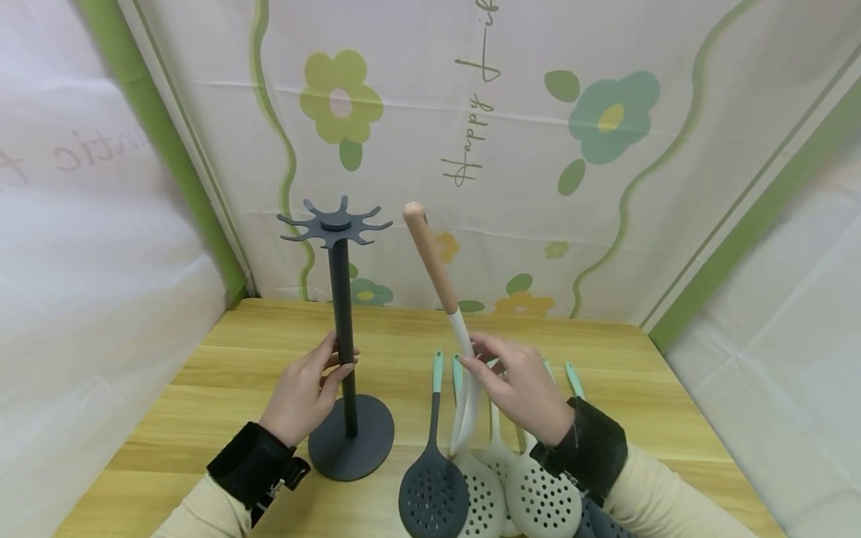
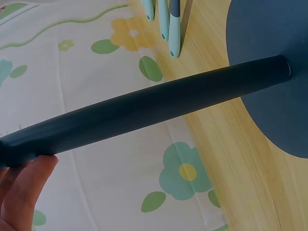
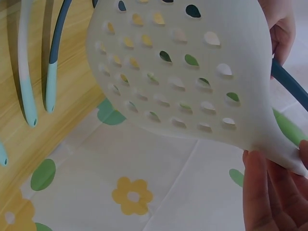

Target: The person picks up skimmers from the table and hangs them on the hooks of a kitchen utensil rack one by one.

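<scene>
Left hand [image 1: 306,392] grips the dark rack pole [image 1: 343,321], upright near the table's [image 1: 235,373] front-left. Right hand [image 1: 521,388] pinches the white skimmer [image 1: 464,373] at its neck, wooden handle tilted up-left toward the hook crown [image 1: 335,222]. Other skimmers [image 1: 433,489] lie front-centre.

Counted one dark utensil stand [image 1: 343,351] with an eight-armed hook crown, at 9 o'clock from the utensil pile. One wooden-handled white skimmer [image 1: 437,291], raised. On the table at 6 o'clock: one dark slotted skimmer [image 1: 433,489], two white perforated skimmers [image 1: 541,501]. More teal-tipped handles were behind the hand; exact number couldn't be told. Two hands.
</scene>
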Motion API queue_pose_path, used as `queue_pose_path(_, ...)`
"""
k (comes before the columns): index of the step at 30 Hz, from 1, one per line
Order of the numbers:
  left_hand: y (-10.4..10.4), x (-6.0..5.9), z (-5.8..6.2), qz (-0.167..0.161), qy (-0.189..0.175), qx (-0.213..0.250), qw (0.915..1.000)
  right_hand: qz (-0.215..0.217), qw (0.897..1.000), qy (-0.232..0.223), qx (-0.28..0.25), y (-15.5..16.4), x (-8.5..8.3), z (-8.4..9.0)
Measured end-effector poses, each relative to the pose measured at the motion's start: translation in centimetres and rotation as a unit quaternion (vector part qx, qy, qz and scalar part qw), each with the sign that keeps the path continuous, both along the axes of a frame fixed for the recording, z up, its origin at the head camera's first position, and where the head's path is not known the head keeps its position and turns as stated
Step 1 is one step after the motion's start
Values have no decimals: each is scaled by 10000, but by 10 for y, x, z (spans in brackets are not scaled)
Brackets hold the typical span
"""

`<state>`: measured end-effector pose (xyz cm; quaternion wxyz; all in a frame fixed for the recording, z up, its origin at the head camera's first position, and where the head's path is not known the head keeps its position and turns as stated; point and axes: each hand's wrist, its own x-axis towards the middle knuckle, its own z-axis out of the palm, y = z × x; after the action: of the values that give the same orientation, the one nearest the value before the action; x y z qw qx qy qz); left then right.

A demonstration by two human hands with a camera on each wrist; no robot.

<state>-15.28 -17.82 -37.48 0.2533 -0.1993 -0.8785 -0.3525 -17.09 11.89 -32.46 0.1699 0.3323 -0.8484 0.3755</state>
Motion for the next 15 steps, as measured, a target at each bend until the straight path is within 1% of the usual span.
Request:
queue_pose_path(5, 0, 0, 0, -20, -14, 12, 10000, -17, 10000, 41, 40, -2, 0, 1)
queue_pose_path(9, 0, 0, 0, 23, -95, 23, 9999, -18, 10000, 57, 80, -3, -1, 2)
queue_pose_path(15, 0, 0, 1, 49, -116, 2, 9999, -15, 9998, 121, 153, -5, -1, 3)
